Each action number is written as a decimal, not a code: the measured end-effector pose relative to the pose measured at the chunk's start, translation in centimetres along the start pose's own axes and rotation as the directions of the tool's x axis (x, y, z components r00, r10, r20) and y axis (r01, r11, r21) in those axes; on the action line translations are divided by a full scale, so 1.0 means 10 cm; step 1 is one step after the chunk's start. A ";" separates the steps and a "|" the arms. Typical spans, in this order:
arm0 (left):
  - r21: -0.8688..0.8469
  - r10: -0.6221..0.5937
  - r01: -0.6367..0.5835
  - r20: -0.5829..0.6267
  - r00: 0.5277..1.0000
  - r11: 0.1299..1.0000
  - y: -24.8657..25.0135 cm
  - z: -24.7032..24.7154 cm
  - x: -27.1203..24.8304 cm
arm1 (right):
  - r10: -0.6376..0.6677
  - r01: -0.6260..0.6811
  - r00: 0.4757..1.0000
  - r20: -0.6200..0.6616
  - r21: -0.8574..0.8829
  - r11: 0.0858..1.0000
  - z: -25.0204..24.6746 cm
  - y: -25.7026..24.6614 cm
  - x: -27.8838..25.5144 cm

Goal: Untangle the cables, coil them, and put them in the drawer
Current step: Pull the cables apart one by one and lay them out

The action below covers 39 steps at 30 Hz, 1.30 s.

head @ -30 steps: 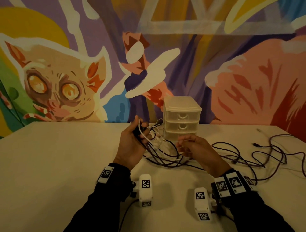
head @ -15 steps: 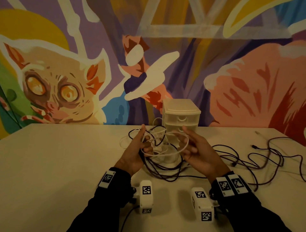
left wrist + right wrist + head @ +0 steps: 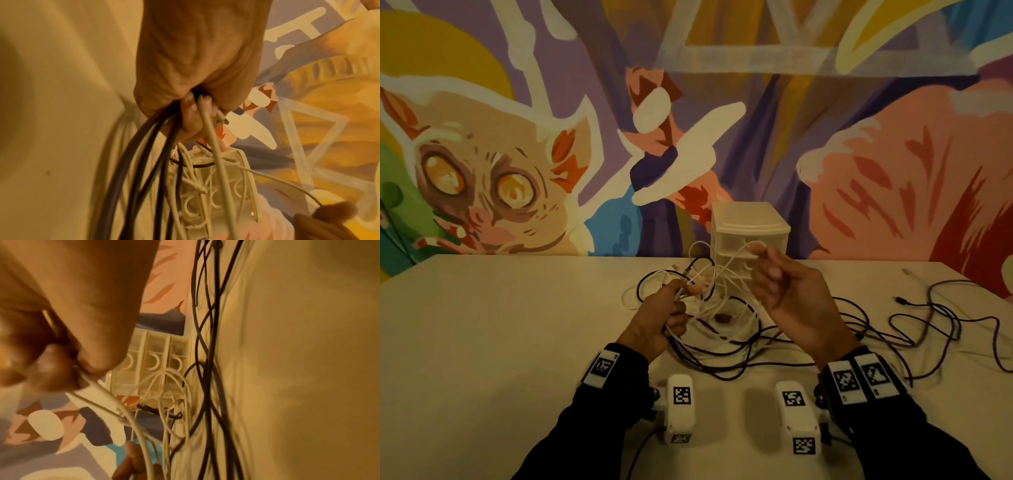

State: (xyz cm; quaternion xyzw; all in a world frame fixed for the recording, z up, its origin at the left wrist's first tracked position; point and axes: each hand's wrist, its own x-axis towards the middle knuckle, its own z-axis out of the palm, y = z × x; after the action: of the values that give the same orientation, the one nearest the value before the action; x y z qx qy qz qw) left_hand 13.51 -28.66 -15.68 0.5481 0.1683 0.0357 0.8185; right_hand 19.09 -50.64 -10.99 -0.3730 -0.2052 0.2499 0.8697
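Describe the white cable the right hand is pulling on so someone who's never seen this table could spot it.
Start at the small plastic drawer unit by the painted wall. Just in front of it, the right hand pinches a white cable that runs down to the left hand. Unlike the dark cables on the table, it is held up.

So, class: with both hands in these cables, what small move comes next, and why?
Probably draw the white cable further out with the right hand, since it pinches one strand while the left hand grips the tangled bundle.
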 end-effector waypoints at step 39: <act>-0.121 0.160 -0.145 0.122 0.980 0.982 0.00 0.09 -0.02 | -0.028 0.108 0.994 0.109 -0.861 0.497 -0.25 0.16 0.06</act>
State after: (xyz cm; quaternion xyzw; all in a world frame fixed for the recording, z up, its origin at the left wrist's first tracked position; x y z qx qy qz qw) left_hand 13.58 -29.50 -15.32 0.5140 0.0691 0.0714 0.8520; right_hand 20.47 -50.76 -13.71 -0.7390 -0.3518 0.0943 0.5668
